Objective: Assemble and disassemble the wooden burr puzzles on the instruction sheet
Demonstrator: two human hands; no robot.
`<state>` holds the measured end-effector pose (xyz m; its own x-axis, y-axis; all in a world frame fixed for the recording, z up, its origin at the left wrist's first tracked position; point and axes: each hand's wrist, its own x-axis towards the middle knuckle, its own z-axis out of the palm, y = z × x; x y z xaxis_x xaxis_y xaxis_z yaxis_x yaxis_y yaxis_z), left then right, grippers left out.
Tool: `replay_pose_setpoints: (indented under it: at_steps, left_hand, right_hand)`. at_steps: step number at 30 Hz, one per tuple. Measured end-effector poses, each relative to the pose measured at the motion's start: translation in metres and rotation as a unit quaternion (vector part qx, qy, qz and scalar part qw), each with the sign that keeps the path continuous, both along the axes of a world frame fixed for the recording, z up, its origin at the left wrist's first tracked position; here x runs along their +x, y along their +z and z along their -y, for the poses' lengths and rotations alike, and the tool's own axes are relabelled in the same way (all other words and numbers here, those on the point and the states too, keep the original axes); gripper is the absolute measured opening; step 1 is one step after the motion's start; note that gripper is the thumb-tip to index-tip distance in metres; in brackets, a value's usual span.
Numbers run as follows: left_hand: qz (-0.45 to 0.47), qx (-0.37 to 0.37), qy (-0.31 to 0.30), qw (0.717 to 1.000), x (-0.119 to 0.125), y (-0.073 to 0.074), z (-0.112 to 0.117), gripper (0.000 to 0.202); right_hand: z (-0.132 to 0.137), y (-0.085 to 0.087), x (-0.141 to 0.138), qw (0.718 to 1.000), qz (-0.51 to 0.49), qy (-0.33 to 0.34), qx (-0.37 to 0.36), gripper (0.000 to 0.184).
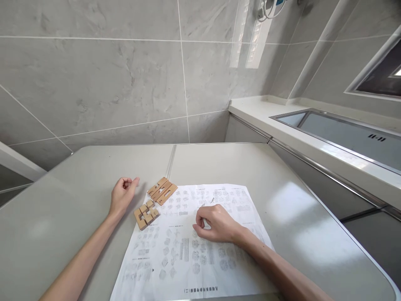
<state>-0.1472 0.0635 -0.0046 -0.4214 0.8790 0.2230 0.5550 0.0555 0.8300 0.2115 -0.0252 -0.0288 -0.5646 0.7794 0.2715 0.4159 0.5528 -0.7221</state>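
While my left hand [123, 195] lies over the pale table [62, 217], just left of the printed sheet [247, 274], its fingers are curled inward and the thumb stands apart from them, pointing away from me toward the sheet's far left corner. Contact of this hand with the tabletop: cannot tell.

Next rightward: a wooden block assembly [147, 218], chunky cubes joined with gaps between, on the left edge of the sheet, near my left wrist. Just beyond it, flat wooden plates [163, 195] lie side by side across the sheet's far left corner, partly past its edge; they carry slots and dark numerals.

My right hand [215, 223] is over the middle of the sheet, forearm crossing its right side. Fingers bent, thumb and index finger curved toward each other with a gap showing inside the curve; whether their tips touch, cannot tell. Sheet: covered in small grey diagrams, too faint to read, with a bold heading along its near edge, upside down to me.

Well right of the sheet: a white counter [253, 112] with a metal-framed inset [308, 112].
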Motion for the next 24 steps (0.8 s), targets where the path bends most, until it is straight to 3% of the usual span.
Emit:
replay_pose_setpoints:
  at_steps: [2, 9, 24]
  left_hand:
    - [-0.004, 0.012, 0.012, 1.000, -0.003, -0.002, -0.014, 0.042]
    - [-0.017, 0.008, -0.051, 0.999, -0.009, -0.001, -0.041, 0.050]
    - [-0.020, -0.012, -0.093, 0.995, -0.021, -0.004, -0.049, 0.052]
  right_hand:
    - [0.000, 0.000, 0.000, 1.000, 0.000, 0.000, -0.003, 0.023]
    - [0.000, -0.003, -0.003, 1.000, 0.014, 0.003, 0.002, 0.026]
    - [-0.002, -0.008, -0.010, 0.997, 0.058, -0.019, 0.042, 0.037]
